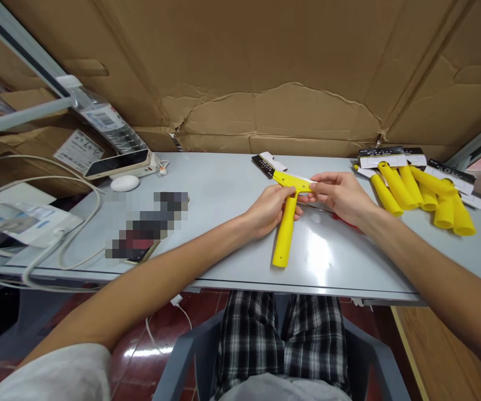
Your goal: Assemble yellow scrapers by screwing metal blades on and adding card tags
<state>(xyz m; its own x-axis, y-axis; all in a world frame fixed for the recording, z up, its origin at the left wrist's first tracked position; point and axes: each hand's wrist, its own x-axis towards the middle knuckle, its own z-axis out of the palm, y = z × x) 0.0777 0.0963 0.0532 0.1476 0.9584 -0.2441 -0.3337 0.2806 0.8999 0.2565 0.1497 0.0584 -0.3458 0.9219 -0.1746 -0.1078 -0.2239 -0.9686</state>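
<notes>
A yellow scraper [284,236] is held above the table, its round handle pointing down toward me. My left hand [269,210] is closed around its neck, thumb on top just under the wide head. With thumb and fingertips my right hand [335,194] pinches the right end of that head. From the head's left end sticks out a black-and-white packaging card [263,165]. Under my right hand lies a tool with a thin metal shaft and a red handle [346,221], mostly hidden by the hand.
Several yellow scrapers [399,189] with cards lie piled at the right. At left are a phone [117,164], a white mouse-like object [124,183], a water bottle [107,122], cables and a power strip [44,223]. Cardboard [274,72] walls the back of the table [224,256].
</notes>
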